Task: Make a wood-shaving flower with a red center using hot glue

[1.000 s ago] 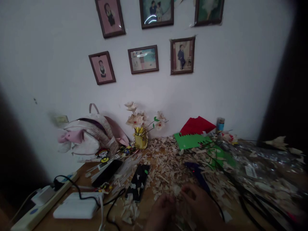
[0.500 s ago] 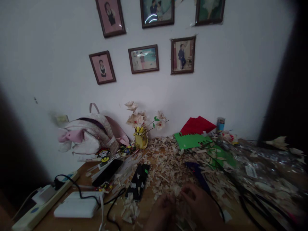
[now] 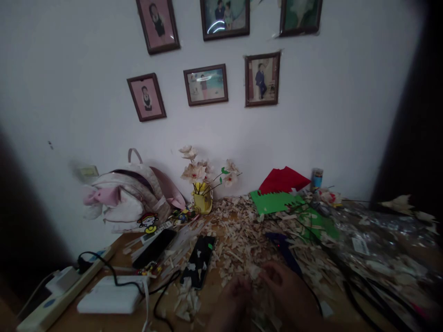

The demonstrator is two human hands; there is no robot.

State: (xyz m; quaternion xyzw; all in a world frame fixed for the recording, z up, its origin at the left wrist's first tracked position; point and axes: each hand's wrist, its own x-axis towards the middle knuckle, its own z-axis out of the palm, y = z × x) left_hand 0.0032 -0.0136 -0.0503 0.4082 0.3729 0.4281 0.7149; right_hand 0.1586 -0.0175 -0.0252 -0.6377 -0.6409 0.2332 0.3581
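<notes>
Low in the middle of the head view, my left hand (image 3: 234, 297) is closed, its fingers curled together. What it holds, if anything, is too dark to make out. Just right of it, my right hand (image 3: 285, 288) pinches thumb against forefinger at a pale petal-like piece (image 3: 254, 272). A small gap separates the two hands. Under and around them lie many pale scraps (image 3: 238, 249), like cut paper or husk. Beyond my right hand rests a dark blue glue gun (image 3: 285, 251), its cord running past the wrist.
To the left are two phones (image 3: 199, 260) (image 3: 155, 248), a white box-shaped device (image 3: 110, 295) and a power strip (image 3: 65, 290) with cables. At the back stand a backpack (image 3: 128, 196), a yellow vase (image 3: 202, 201) of pale flowers, and green sheets (image 3: 272, 202). Plastic wrapping (image 3: 380, 244) spreads right.
My hands have shifted only slightly, the left one a little upward and the right one a little left. The things on the table stay put.
</notes>
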